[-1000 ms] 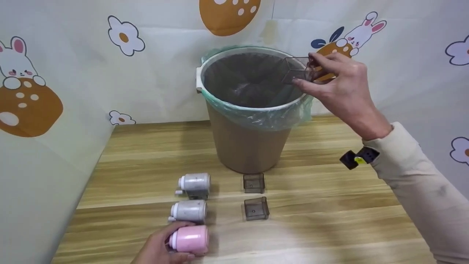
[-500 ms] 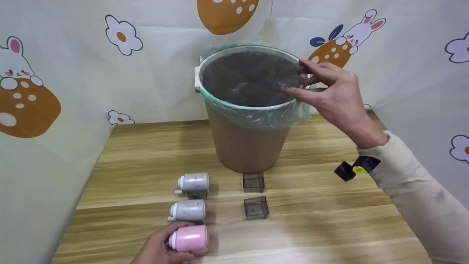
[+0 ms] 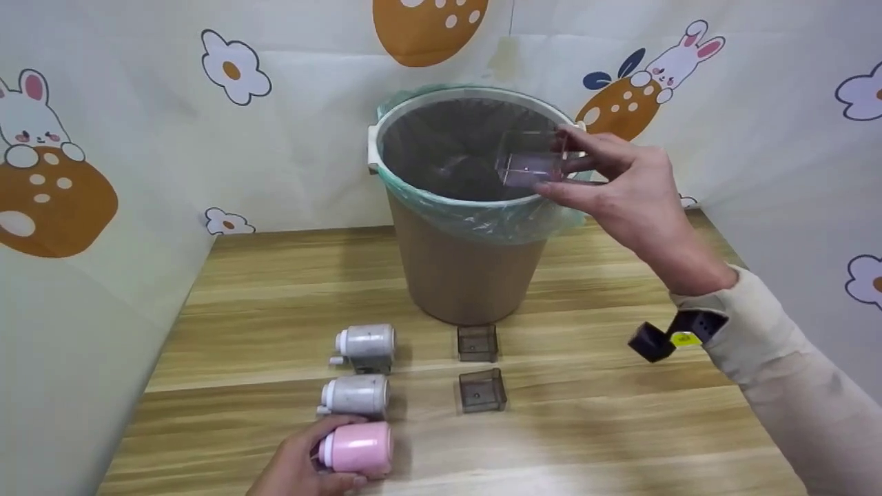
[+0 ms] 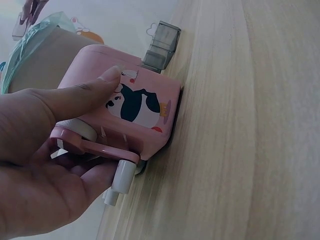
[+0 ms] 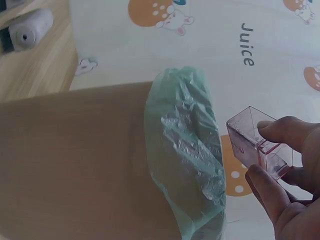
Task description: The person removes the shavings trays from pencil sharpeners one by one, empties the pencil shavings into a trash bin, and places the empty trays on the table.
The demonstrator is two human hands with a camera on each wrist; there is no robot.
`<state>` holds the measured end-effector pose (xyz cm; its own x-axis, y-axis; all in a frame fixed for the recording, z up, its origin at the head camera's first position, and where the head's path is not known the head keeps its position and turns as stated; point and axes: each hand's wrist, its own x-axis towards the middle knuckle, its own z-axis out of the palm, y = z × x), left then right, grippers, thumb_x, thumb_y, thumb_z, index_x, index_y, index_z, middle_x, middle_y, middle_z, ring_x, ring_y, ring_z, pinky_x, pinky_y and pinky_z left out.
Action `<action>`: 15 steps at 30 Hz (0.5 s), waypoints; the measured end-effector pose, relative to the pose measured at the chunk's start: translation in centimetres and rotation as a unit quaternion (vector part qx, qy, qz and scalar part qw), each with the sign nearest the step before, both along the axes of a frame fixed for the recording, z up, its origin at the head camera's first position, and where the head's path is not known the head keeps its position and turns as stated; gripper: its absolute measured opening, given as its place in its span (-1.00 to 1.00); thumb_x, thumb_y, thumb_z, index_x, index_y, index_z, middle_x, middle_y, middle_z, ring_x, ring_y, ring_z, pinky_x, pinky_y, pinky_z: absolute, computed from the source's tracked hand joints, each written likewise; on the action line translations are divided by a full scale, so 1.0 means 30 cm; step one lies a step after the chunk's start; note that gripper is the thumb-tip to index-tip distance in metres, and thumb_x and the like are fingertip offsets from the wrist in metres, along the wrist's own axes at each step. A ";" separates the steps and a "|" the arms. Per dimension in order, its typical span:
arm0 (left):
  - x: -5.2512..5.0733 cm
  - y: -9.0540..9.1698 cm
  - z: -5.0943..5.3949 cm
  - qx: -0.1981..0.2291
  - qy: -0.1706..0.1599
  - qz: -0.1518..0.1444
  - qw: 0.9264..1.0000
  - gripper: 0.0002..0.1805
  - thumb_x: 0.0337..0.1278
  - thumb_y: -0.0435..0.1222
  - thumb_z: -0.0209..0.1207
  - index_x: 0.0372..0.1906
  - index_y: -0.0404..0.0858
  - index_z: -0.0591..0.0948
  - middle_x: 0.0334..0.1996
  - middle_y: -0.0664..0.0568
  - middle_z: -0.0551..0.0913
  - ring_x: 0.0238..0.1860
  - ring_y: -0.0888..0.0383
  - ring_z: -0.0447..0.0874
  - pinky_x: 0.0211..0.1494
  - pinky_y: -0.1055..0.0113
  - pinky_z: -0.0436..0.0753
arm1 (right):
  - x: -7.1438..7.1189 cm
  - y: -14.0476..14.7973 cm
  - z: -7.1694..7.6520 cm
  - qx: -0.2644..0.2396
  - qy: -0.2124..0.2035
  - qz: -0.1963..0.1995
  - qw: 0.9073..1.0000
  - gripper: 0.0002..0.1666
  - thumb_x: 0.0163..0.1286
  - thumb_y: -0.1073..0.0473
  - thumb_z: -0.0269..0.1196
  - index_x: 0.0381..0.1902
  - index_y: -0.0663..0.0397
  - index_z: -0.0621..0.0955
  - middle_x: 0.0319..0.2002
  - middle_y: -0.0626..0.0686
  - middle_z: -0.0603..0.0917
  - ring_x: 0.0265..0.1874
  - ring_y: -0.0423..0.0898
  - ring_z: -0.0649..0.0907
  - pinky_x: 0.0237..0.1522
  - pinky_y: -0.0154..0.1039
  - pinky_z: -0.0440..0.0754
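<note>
My left hand (image 3: 293, 458) grips a pink crank pencil sharpener (image 3: 360, 448) on the table; in the left wrist view a panda picture and a white-knobbed crank show on the sharpener (image 4: 160, 85). Thumb and fingers of my right hand (image 3: 627, 172) pinch a clear, pink-tinted shavings drawer (image 3: 527, 165) above the right side of the bin's mouth. In the right wrist view a little grey residue clings inside the drawer (image 5: 250, 137). The brown bin (image 3: 468, 269) wears a green plastic liner (image 3: 510, 224) folded over its rim.
Two grey crank sharpeners, one farther back (image 3: 370, 342) and one nearer (image 3: 358, 396), lie in line with the pink one. To their right sit two smoky drawers, a back one (image 3: 477, 344) and a front one (image 3: 482, 391). Patterned cloth walls (image 3: 310, 138) enclose the table.
My right hand has lowered slightly and shifted left with the drawer, which turned over the bin and now shows its inside differently. The left hand and the sharpeners stay put.
</note>
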<state>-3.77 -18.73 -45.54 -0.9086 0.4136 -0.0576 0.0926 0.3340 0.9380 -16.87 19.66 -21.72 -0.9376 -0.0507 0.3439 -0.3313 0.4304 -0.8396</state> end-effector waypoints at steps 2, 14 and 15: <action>0.000 0.001 0.002 0.007 -0.013 -0.002 1.000 -0.23 -0.15 -0.30 0.52 0.25 -0.42 0.49 0.03 -0.29 0.64 -0.08 0.38 0.61 -0.02 0.43 0.62 | 0.008 0.002 0.001 -0.018 -0.025 0.002 1.000 -0.29 0.12 0.14 0.54 0.27 -0.17 0.60 0.12 0.00 0.71 -0.01 -0.21 0.71 -0.11 -0.49 0.68; 0.000 -0.001 0.000 -0.024 0.011 0.006 1.000 -0.26 -0.18 -0.26 0.54 0.22 -0.34 0.54 0.00 -0.19 0.67 -0.09 0.41 0.57 -0.03 0.44 0.59 | 0.050 -0.004 -0.017 -0.074 -0.082 0.038 0.993 -0.26 0.11 0.15 0.55 0.28 -0.13 0.59 0.13 -0.05 0.73 0.06 -0.20 0.70 -0.04 -0.47 0.67; 0.001 -0.001 0.000 -0.021 0.009 0.004 1.000 -0.26 -0.18 -0.27 0.54 0.22 -0.35 0.54 0.01 -0.20 0.67 -0.08 0.42 0.58 -0.02 0.44 0.59 | 0.054 -0.004 -0.020 -0.078 -0.086 0.041 0.992 -0.25 0.10 0.16 0.55 0.29 -0.12 0.59 0.14 -0.03 0.72 0.06 -0.19 0.70 -0.04 -0.46 0.67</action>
<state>-3.75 -18.77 -45.54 -0.9127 0.4046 -0.0580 0.1070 0.3734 0.9215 -15.26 19.54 -22.30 -0.9781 -0.0882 0.1887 -0.2058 0.2680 -0.9412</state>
